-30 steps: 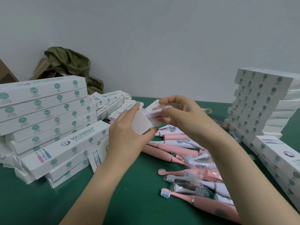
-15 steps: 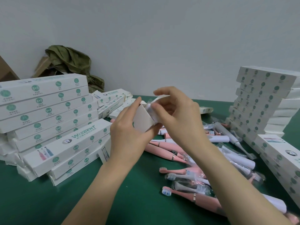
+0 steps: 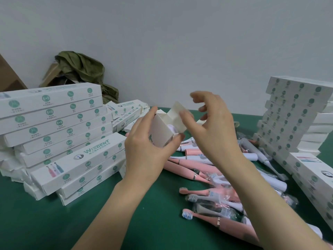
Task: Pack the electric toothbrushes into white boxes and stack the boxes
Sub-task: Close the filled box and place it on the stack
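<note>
A green table (image 3: 45,222) runs back to a plain pale wall (image 3: 180,33). A crumpled olive cloth (image 3: 81,69) is heaped over some cardboard in the far left corner.

Head view: the left hand (image 3: 147,156) grips a white box (image 3: 160,130) end-on above the table, fingers and thumb curled round its sides. The near end of the box is not closed. Its end flap (image 3: 178,112) stands up, and the pale rounded end of a toothbrush (image 3: 172,128) shows inside. The right hand (image 3: 214,130) hovers just beside that end with its fingers loosely curled, holding nothing. Its thumb tip looks to be touching the flap, though the fingers are blurred.

This box seems to be loaded, with only the flap left to tuck in before it can be stacked. A tidy right stack (image 3: 292,114) of boxes rises near the table's right edge and is probably finished work. The left stack (image 3: 54,123) is larger and looser, with ragged flaps at its low left end, so I cannot tell whether those boxes are filled or waiting.

A heap of loose toothbrushes (image 3: 221,193), pink and white, some in clear wrappers, lies between the hands and the right stack. Many brushes remain unpacked, so the task looks to be somewhere in the middle and far from done.
</note>
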{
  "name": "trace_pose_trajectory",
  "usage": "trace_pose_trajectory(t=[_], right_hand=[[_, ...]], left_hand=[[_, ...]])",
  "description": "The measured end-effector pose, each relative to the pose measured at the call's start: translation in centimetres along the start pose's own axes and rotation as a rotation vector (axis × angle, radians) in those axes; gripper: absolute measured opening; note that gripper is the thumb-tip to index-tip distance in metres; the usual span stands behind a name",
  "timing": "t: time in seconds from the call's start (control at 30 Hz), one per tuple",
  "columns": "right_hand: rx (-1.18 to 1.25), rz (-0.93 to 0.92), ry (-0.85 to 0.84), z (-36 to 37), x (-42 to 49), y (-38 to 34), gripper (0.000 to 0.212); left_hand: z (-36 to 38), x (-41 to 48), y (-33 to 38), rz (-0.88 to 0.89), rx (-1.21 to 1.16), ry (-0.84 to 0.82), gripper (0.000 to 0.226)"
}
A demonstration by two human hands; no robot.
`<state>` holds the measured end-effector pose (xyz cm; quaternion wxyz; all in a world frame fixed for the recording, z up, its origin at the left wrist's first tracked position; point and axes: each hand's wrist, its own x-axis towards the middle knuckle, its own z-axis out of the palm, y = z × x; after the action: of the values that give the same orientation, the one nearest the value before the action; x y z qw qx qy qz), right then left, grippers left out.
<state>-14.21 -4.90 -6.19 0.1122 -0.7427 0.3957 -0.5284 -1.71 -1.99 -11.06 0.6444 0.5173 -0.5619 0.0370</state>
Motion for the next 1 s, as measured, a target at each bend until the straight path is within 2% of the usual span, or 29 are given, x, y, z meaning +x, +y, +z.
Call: trace_pose_trajectory(t=[0.07, 0.13, 0.2, 0.33, 0.43, 0.53, 0.67, 0.77, 0.83, 0.9, 1.0], right_hand=[[0.157, 0.112, -0.125, -0.1, 0.3, 0.0, 0.019], [0.209, 0.106, -0.169, -0.2, 0.4, -0.3, 0.033], [0.235, 0.089, -0.181, -0.2, 0.3, -0.6, 0.037], [0.352, 0.1, -0.268, -0.1, -0.2, -1.4, 0.038], [0.337, 0.079, -0.303, 0.3, -0.8, -2.1, 0.04], [0.338, 0.085, -0.332, 0.6, -1.5, -2.7, 0.038], [0.312, 0.09, -0.31, 1.0, -1.5, -3.0, 0.027], [0.208, 0.068, -0.272, 1.1, -1.1, -2.4, 0.03], [0.158, 0.075, -0.246, 1.2, -0.8, -1.5, 0.029], [0.115, 0.084, -0.228, 1.2, -0.6, -0.7, 0.031], [0.082, 0.042, -0.216, 1.4, -0.6, -0.1, 0.033]], left_hand=[[-0.1, -0.1, -0.3, -0.019, -0.077, -0.048, 0.09], [0.0, -0.2, -0.4, -0.045, -0.122, -0.118, 0.104], [0.1, -0.1, -0.3, -0.071, -0.138, -0.11, 0.103], [-0.1, 0.0, 0.0, -0.006, -0.332, -0.018, 0.06], [-0.4, 0.2, 0.3, 0.007, -0.366, 0.008, 0.03], [-0.4, 0.4, 0.6, -0.04, -0.397, 0.027, 0.015], [-0.1, 0.5, 0.8, -0.059, -0.398, -0.01, 0.023], [0.1, 0.1, 0.3, -0.104, -0.337, -0.13, 0.071], [0.4, -0.1, -0.3, -0.193, -0.222, -0.18, 0.088], [0.7, -0.1, -0.7, -0.26, -0.103, -0.15, 0.076], [0.9, 0.0, -0.8, -0.221, -0.022, -0.104, 0.054]])
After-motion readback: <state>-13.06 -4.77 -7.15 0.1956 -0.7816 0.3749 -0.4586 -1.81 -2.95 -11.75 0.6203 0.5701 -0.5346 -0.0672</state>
